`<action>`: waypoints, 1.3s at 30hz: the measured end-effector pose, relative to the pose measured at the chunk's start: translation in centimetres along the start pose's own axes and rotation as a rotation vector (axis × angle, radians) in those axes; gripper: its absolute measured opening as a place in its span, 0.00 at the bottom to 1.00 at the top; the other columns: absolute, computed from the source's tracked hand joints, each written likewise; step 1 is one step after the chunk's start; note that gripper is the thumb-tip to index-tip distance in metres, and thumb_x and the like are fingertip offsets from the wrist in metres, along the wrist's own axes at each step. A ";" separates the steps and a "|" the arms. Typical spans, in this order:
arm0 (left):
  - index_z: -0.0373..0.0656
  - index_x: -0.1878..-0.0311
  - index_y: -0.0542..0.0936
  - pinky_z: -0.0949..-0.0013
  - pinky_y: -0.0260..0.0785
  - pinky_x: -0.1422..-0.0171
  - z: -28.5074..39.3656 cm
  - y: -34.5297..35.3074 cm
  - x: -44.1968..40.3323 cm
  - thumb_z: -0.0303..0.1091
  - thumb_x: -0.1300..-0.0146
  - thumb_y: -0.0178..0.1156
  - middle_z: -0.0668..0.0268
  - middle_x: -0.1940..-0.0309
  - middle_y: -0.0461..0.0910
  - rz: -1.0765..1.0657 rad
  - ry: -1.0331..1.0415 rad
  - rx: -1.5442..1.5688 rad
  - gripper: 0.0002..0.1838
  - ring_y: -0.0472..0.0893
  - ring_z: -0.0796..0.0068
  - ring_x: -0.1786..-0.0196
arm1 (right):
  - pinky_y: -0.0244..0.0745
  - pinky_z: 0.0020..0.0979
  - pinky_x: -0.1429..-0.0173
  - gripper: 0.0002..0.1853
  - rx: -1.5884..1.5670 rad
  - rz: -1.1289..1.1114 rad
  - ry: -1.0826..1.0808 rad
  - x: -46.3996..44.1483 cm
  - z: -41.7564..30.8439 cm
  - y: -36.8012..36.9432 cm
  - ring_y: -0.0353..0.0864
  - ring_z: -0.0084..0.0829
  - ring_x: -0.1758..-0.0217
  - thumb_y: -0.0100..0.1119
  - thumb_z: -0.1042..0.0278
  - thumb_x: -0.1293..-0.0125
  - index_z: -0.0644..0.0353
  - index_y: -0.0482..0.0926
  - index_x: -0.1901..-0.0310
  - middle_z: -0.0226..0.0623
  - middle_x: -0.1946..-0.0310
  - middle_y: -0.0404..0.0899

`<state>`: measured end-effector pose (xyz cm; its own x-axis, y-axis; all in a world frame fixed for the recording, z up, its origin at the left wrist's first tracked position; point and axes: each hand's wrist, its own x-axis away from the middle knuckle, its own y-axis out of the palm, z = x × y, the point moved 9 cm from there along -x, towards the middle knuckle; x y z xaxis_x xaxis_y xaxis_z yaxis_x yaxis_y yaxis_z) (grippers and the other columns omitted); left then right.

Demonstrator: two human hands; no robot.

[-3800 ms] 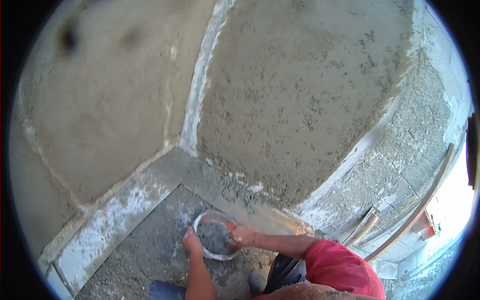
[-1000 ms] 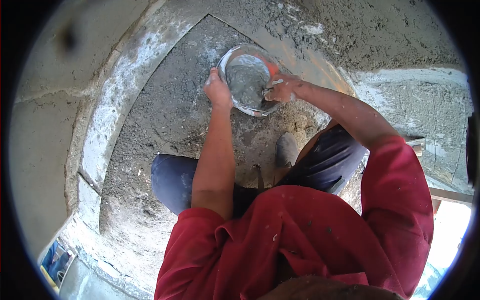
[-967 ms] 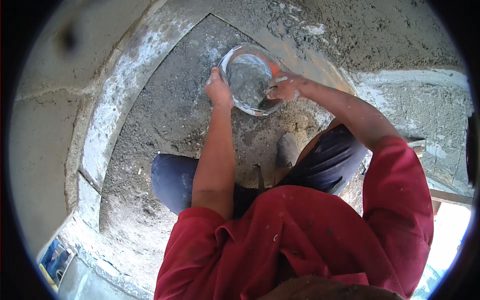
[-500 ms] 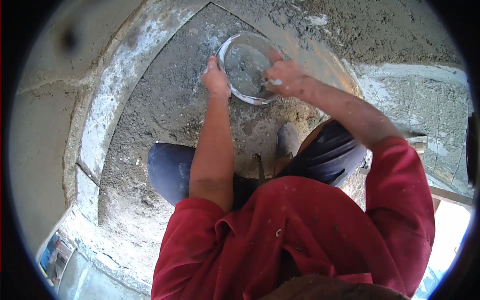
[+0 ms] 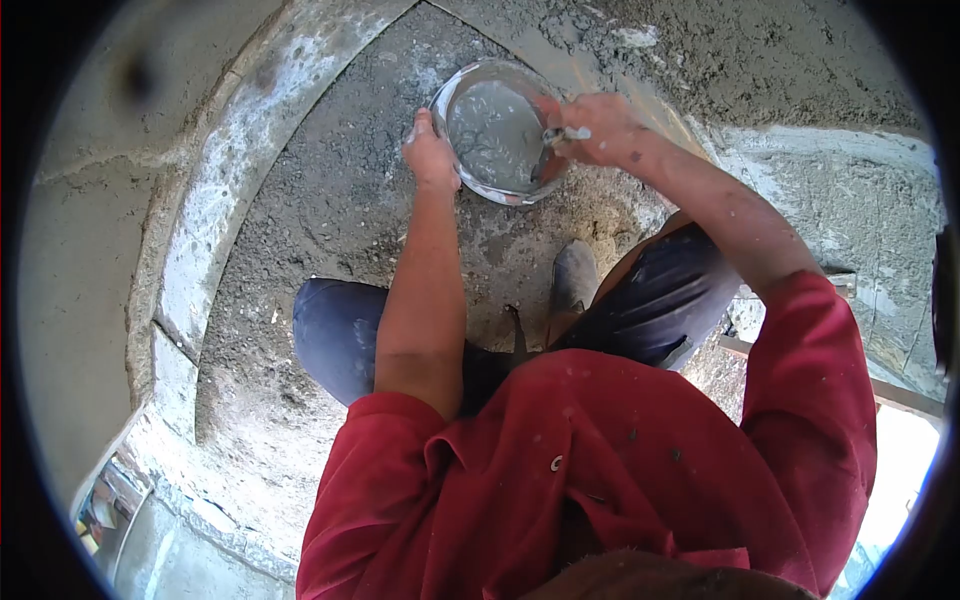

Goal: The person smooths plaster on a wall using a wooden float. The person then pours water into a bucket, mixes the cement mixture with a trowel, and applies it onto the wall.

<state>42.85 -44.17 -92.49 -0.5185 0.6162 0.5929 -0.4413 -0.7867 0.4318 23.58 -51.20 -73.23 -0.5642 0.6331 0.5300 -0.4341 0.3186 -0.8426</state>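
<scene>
A round bucket [image 5: 515,197] with a whitish, smeared rim stands on the rough ground in front of me, with wet grey mortar [image 5: 492,125] inside. My left hand [image 5: 432,158] is closed on the bucket's left rim, thumb up along the edge. Over the right rim, my right hand [image 5: 600,130] is wrapped around the handle of a trowel [image 5: 544,163]. Its dark blade reaches down into the bucket at the right side, partly hidden by the hand and the wall. Grey-white mortar is smeared on the right hand's fingers.
A curved, pale concrete edge [image 5: 225,170] runs along the left, with smooth grey plaster [image 5: 90,260] beyond it. Rough wet mortar [image 5: 770,60] covers the upper right. A concrete ledge [image 5: 830,190] lies at the right. My boot [image 5: 573,275] stands just below the bucket.
My right hand has moved a little to the right and up with the trowel, toward the bucket's right rim. The mortar surface shows more openly; my left hand keeps its hold.
</scene>
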 end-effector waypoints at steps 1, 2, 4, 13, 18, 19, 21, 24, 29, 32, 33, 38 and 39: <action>0.26 0.48 0.82 0.60 0.74 0.47 -0.1 -0.1 0.0 0.44 0.23 0.58 0.57 0.54 0.84 0.005 -0.008 0.006 0.24 0.81 0.66 0.55 | 0.85 0.42 0.48 0.13 -0.033 0.082 0.033 -0.3 1.2 -0.7 0.90 0.41 0.54 0.66 0.52 0.35 0.49 0.88 0.55 0.38 0.63 0.89; 0.27 0.48 0.82 0.60 0.74 0.47 -0.2 0.0 -0.1 0.44 0.23 0.58 0.57 0.55 0.84 0.007 -0.017 0.010 0.23 0.81 0.66 0.55 | 0.85 0.43 0.49 0.13 -0.036 0.085 -0.002 -0.5 1.1 -0.8 0.90 0.40 0.53 0.66 0.53 0.35 0.50 0.87 0.55 0.38 0.63 0.89; 0.28 0.49 0.82 0.61 0.74 0.47 0.2 0.7 0.4 0.45 0.22 0.58 0.58 0.55 0.83 0.002 -0.019 0.013 0.23 0.81 0.66 0.55 | 0.85 0.44 0.50 0.13 0.000 0.082 -0.068 -1.2 -0.7 -1.2 0.90 0.39 0.52 0.68 0.55 0.35 0.51 0.87 0.55 0.37 0.61 0.89; 0.30 0.49 0.81 0.61 0.74 0.48 -0.5 -0.4 -1.2 0.44 0.22 0.57 0.60 0.55 0.82 -0.049 0.011 0.006 0.21 0.80 0.67 0.54 | 0.84 0.44 0.50 0.18 -0.023 0.141 -0.022 2.5 5.2 -2.7 0.89 0.43 0.53 0.68 0.55 0.33 0.45 0.84 0.43 0.37 0.55 0.88; 0.29 0.47 0.81 0.60 0.74 0.47 -0.1 0.3 -0.2 0.44 0.22 0.58 0.59 0.53 0.82 -0.031 -0.045 0.063 0.22 0.80 0.67 0.54 | 0.83 0.45 0.50 0.14 -0.103 0.333 0.009 4.2 15.0 2.5 0.87 0.45 0.54 0.66 0.55 0.31 0.42 0.83 0.45 0.39 0.60 0.87; 0.29 0.47 0.81 0.60 0.74 0.46 -0.2 0.2 -0.7 0.44 0.22 0.58 0.59 0.53 0.82 -0.037 -0.022 0.075 0.22 0.80 0.67 0.54 | 0.83 0.46 0.50 0.15 -0.136 0.314 -0.007 4.5 14.5 3.4 0.87 0.46 0.54 0.66 0.56 0.31 0.42 0.83 0.44 0.40 0.60 0.87; 0.29 0.46 0.81 0.60 0.74 0.46 -0.7 -0.2 -1.2 0.44 0.23 0.59 0.60 0.53 0.82 -0.055 0.014 0.075 0.22 0.80 0.67 0.54 | 0.82 0.48 0.50 0.16 -0.179 0.233 -0.108 5.4 11.6 3.3 0.87 0.47 0.54 0.66 0.57 0.32 0.46 0.82 0.45 0.41 0.61 0.86; 0.29 0.45 0.81 0.61 0.74 0.46 -0.7 0.0 -0.9 0.44 0.22 0.57 0.59 0.53 0.82 -0.059 -0.026 0.057 0.22 0.80 0.68 0.54 | 0.82 0.47 0.52 0.18 -0.052 0.172 -0.157 4.3 7.9 1.0 0.87 0.47 0.56 0.66 0.58 0.32 0.47 0.81 0.41 0.40 0.60 0.87; 0.30 0.46 0.81 0.61 0.75 0.48 0.1 1.3 0.2 0.46 0.21 0.55 0.60 0.54 0.83 -0.130 -0.001 0.055 0.23 0.81 0.69 0.55 | 0.82 0.45 0.50 0.17 0.055 0.163 -0.102 -2.2 3.7 1.2 0.88 0.41 0.52 0.66 0.58 0.31 0.48 0.81 0.43 0.38 0.59 0.86; 0.31 0.49 0.82 0.61 0.76 0.48 0.5 0.7 0.1 0.45 0.21 0.55 0.61 0.56 0.83 -0.092 0.020 0.033 0.21 0.81 0.69 0.56 | 0.83 0.44 0.50 0.17 0.094 0.321 -0.311 -1.7 1.7 0.4 0.88 0.42 0.52 0.66 0.58 0.31 0.48 0.81 0.43 0.39 0.58 0.86; 0.31 0.49 0.82 0.61 0.76 0.48 0.5 0.4 0.0 0.45 0.21 0.55 0.61 0.56 0.83 -0.060 0.035 0.018 0.21 0.81 0.69 0.56 | 0.83 0.44 0.49 0.17 0.077 0.382 -0.370 -0.8 0.9 -0.7 0.88 0.42 0.52 0.66 0.58 0.31 0.49 0.81 0.42 0.39 0.58 0.86; 0.30 0.49 0.81 0.60 0.76 0.48 0.6 0.7 0.3 0.44 0.21 0.56 0.60 0.56 0.83 -0.036 0.037 0.023 0.21 0.81 0.67 0.56 | 0.84 0.36 0.48 0.19 0.220 0.265 -0.059 -0.9 4.1 -3.1 0.88 0.37 0.48 0.71 0.66 0.39 0.48 0.84 0.45 0.35 0.57 0.87; 0.30 0.49 0.81 0.59 0.76 0.48 0.6 0.9 0.3 0.44 0.21 0.56 0.60 0.56 0.82 -0.044 0.030 0.024 0.21 0.81 0.67 0.56 | 0.84 0.36 0.48 0.18 0.251 0.236 -0.043 -1.6 4.5 -2.3 0.89 0.37 0.48 0.72 0.65 0.39 0.49 0.85 0.47 0.35 0.58 0.87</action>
<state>42.75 -44.69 -91.56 -0.5205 0.6510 0.5525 -0.4466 -0.7591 0.4737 22.34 -56.09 -71.77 -0.6965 0.6362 0.3318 -0.4448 -0.0200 -0.8954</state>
